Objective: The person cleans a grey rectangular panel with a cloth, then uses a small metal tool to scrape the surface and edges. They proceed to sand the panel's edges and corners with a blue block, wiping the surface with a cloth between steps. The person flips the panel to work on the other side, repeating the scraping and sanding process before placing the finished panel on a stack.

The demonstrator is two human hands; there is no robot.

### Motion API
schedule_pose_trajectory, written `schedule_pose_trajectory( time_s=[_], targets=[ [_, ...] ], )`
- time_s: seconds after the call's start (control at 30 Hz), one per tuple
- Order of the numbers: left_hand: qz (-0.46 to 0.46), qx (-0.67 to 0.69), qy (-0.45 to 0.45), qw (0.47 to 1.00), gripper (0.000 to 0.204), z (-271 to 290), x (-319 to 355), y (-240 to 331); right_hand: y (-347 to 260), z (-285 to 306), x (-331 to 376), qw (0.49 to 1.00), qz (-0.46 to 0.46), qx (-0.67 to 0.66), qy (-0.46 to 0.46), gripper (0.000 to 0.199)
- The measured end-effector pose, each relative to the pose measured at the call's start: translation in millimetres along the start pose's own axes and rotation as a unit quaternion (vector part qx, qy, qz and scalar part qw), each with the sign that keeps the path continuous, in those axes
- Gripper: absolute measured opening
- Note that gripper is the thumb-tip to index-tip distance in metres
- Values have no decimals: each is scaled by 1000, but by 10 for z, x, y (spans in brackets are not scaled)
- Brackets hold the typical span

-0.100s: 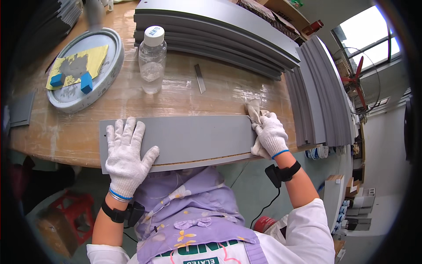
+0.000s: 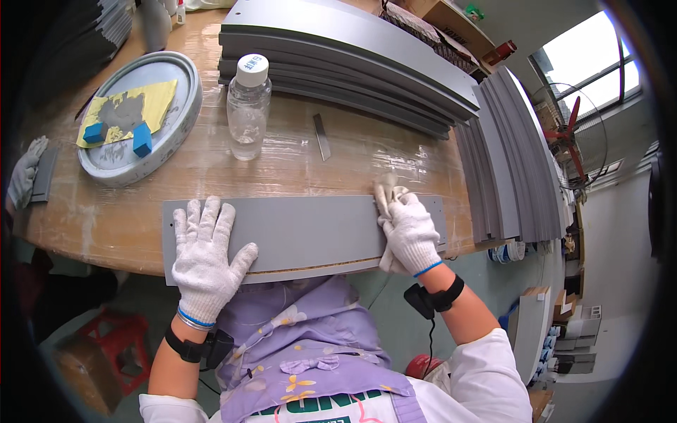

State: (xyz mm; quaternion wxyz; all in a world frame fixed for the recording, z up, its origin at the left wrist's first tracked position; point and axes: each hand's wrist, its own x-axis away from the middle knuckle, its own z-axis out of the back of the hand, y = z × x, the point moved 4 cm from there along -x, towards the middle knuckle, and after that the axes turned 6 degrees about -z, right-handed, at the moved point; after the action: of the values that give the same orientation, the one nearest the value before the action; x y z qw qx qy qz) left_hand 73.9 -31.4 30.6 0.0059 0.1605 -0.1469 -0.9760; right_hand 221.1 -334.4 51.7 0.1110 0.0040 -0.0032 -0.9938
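A long grey panel (image 2: 303, 229) lies across the table's front edge, with a thin brown strip along its near side. My left hand (image 2: 206, 257), in a white knit glove, rests flat on the panel's left end with the fingers spread. Toward the panel's right end, my right hand (image 2: 411, 229), also gloved, is closed round a pale crumpled cloth (image 2: 385, 195) that touches the surface. Part of the cloth hangs below the hand near the panel's near edge. The panel's right end shows beyond this hand.
Behind the panel lie a narrow metal blade (image 2: 321, 137) and a clear bottle (image 2: 248, 116) with a white cap. A round lid (image 2: 185, 106) carries yellow paper and blue blocks. Stacked grey panels (image 2: 338, 42) line the back and right. Another person's gloved hand (image 2: 27, 173) is at far left.
My right hand has slid left along the panel with the cloth, uncovering its right end. The left hand stays on the panel. Another person's gloved hand has come in at far left.
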Motion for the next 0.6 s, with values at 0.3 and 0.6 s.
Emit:
schedule_pose_trajectory(
  time_s=[0.3, 0.6],
  targets=[
    [5, 2, 1, 1000, 70, -4, 12, 1, 227, -43, -117, 999, -27, 44, 3, 22],
    [7, 0, 4, 1000, 71, 4, 28, -13, 370, 24, -168, 997, -70, -5, -16, 25]
  ],
)
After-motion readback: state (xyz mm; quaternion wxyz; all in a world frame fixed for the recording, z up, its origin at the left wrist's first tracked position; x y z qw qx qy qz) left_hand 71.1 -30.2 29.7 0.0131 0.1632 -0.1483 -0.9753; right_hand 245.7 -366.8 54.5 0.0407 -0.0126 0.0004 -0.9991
